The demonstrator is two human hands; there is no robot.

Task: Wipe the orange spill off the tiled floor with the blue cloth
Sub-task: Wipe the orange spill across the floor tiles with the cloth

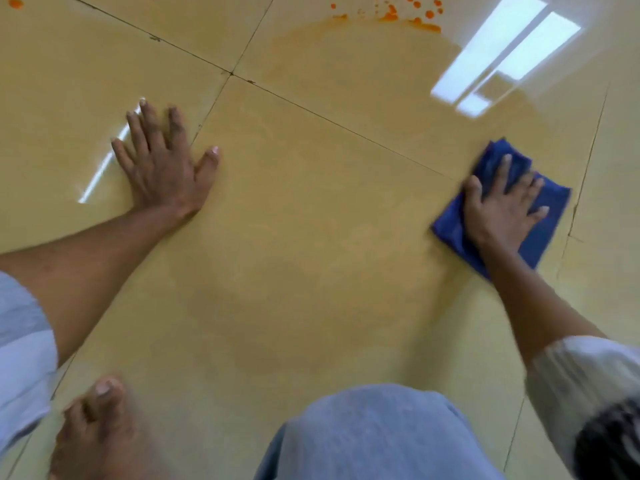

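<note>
My right hand (502, 206) presses flat, fingers spread, on a folded blue cloth (547, 233) lying on the glossy yellow tiled floor (311, 209) at the right. My left hand (162, 164) rests flat on the floor at the left, fingers spread, holding nothing. Orange drops and splashes (394, 13) lie on the tile at the top of the view, far ahead of both hands. A single orange spot (15, 3) sits at the top left corner. A faint orange smear (346, 60) spreads across the tile below the drops.
My bare foot (100, 427) stands on the floor at the bottom left, and my knee in light blue fabric (374, 434) fills the bottom middle. Dark grout lines cross at a tile corner (231, 73). A bright window reflection (505, 53) glares at the top right.
</note>
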